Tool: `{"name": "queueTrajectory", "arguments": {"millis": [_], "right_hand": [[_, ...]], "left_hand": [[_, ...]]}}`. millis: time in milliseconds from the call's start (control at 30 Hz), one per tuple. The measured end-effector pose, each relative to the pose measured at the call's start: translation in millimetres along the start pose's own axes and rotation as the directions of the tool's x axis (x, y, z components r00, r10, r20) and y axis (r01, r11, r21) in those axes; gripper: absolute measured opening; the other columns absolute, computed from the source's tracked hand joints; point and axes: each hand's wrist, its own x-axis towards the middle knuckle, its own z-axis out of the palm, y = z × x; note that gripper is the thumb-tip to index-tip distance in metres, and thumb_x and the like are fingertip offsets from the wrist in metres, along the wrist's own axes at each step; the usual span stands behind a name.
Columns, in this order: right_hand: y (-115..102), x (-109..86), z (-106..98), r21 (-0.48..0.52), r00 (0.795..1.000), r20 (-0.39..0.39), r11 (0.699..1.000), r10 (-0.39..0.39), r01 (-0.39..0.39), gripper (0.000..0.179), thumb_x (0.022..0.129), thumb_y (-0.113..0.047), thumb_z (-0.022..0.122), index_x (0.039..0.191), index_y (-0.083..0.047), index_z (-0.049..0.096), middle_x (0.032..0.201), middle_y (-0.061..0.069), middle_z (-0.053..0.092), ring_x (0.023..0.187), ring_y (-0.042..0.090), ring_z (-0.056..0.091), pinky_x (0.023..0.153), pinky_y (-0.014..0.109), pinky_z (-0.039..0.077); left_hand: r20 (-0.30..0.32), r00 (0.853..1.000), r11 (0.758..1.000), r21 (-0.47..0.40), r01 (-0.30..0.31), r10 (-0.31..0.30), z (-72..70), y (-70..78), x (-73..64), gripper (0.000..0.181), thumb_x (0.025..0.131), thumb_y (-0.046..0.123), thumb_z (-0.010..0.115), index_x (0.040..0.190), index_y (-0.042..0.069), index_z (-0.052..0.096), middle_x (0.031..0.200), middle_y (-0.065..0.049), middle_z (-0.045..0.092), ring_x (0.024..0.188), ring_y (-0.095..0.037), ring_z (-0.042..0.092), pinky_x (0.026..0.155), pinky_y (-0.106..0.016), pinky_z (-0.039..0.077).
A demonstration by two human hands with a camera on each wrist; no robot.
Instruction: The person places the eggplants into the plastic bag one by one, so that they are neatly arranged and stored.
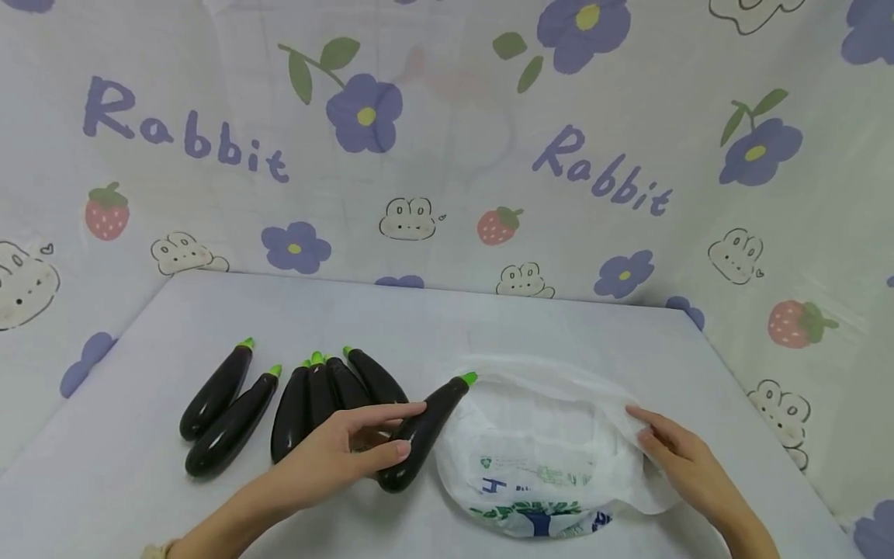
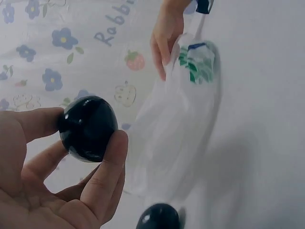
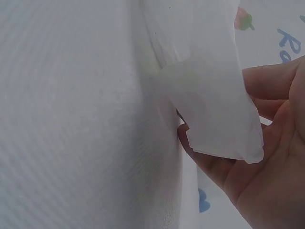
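My left hand point(image 1: 335, 454) pinches a dark glossy eggplant point(image 1: 427, 431) between thumb and fingers, its green stem end tilted up toward the right. In the left wrist view that eggplant point(image 2: 88, 129) is seen end-on in the fingertips. Right beside it, a white plastic bag point(image 1: 524, 473) with green and blue print lies on the table. My right hand point(image 1: 687, 462) grips the bag's right edge; in the right wrist view the thin bag film point(image 3: 214, 109) hangs between thumb and fingers. Whether the bag holds anything cannot be seen.
Two eggplants point(image 1: 218, 392) lie at the left of the white table point(image 1: 447, 326). Several more eggplants point(image 1: 320, 396) lie close together, partly behind my left hand. A patterned curtain point(image 1: 447, 140) hangs behind the table's far edge.
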Motion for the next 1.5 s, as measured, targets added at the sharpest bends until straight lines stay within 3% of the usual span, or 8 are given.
{"name": "queueTrajectory", "arguments": {"millis": [133, 333, 467, 733, 1067, 1267, 1500], "right_hand": [[1, -0.5, 0, 0.041, 1.0, 0.006, 0.999, 0.003, -0.004, 0.047, 0.106, -0.031, 0.048, 0.145, -0.006, 0.048, 0.144, 0.025, 0.044, 0.13, 0.041, 0.043, 0.086, 0.01, 0.035], [1, -0.5, 3, 0.123, 0.999, 0.027, 0.992, 0.037, -0.04, 0.047, 0.106, -0.027, 0.048, 0.146, -0.004, 0.046, 0.125, 0.019, 0.054, 0.097, 0.022, 0.056, 0.077, 0.026, 0.049], [1, -0.4, 2, 0.13, 0.999, 0.03, 0.991, 0.035, -0.038, 0.046, 0.106, -0.026, 0.048, 0.146, -0.003, 0.045, 0.118, 0.016, 0.055, 0.094, 0.019, 0.056, 0.077, 0.027, 0.049], [-2, -1.4, 1, 0.139, 0.999, 0.034, 0.99, 0.034, -0.038, 0.047, 0.105, -0.025, 0.049, 0.146, -0.002, 0.045, 0.104, 0.013, 0.054, 0.089, 0.021, 0.056, 0.075, 0.029, 0.048], [-1, -1.7, 0, 0.145, 0.999, 0.031, 0.989, 0.021, -0.026, 0.047, 0.105, -0.025, 0.049, 0.146, -0.002, 0.045, 0.106, 0.013, 0.055, 0.089, 0.02, 0.057, 0.074, 0.029, 0.049], [0, -0.6, 0, 0.159, 0.999, 0.034, 0.987, 0.018, -0.024, 0.047, 0.105, -0.023, 0.051, 0.146, -0.001, 0.044, 0.11, 0.013, 0.056, 0.091, 0.02, 0.057, 0.075, 0.029, 0.05], [-1, -1.5, 0, 0.151, 0.998, 0.03, 0.987, 0.046, -0.05, 0.047, 0.105, -0.023, 0.051, 0.146, -0.002, 0.044, 0.111, 0.014, 0.056, 0.09, 0.021, 0.057, 0.075, 0.03, 0.049]], "left_hand": [[0.026, 1.0, 1.0, -0.015, -0.008, 0.008, 14.3, 7.4, 7.4, 0.044, 0.096, 0.032, 0.067, 0.139, 0.029, 0.058, 0.135, -0.003, 0.056, 0.107, -0.021, 0.061, 0.08, -0.036, 0.052], [0.008, 0.999, 0.994, -0.108, 0.037, -0.036, 40.6, 16.0, 23.5, 0.044, 0.094, 0.034, 0.069, 0.137, 0.031, 0.06, 0.133, -0.008, 0.057, 0.108, -0.021, 0.062, 0.078, -0.037, 0.056], [-0.027, 0.999, 0.99, -0.131, 0.042, -0.046, 58.1, 19.1, 36.8, 0.043, 0.094, 0.033, 0.07, 0.135, 0.032, 0.061, 0.129, -0.008, 0.06, 0.106, -0.02, 0.063, 0.078, -0.037, 0.056], [-0.041, 0.998, 0.983, -0.18, 0.037, -0.045, 84.0, 21.5, 55.5, 0.042, 0.095, 0.021, 0.069, 0.137, 0.023, 0.06, 0.122, -0.011, 0.063, 0.104, -0.023, 0.065, 0.072, -0.037, 0.057], [-0.06, 0.997, 0.993, -0.112, 0.033, -0.04, 101.6, 33.5, 69.2, 0.042, 0.094, 0.023, 0.069, 0.135, 0.023, 0.061, 0.113, -0.008, 0.066, 0.097, -0.018, 0.066, 0.067, -0.035, 0.057], [-0.033, 0.998, 0.992, -0.115, 0.045, -0.049, 110.3, 33.8, 77.3, 0.043, 0.094, 0.024, 0.069, 0.136, 0.021, 0.061, 0.109, -0.006, 0.067, 0.083, -0.015, 0.068, 0.066, -0.038, 0.057], [-0.049, 0.997, 0.995, -0.083, 0.062, -0.067, 118.3, 30.8, 88.7, 0.043, 0.094, 0.023, 0.069, 0.136, 0.019, 0.061, 0.105, -0.01, 0.067, 0.069, -0.015, 0.068, 0.062, -0.038, 0.057]]}}
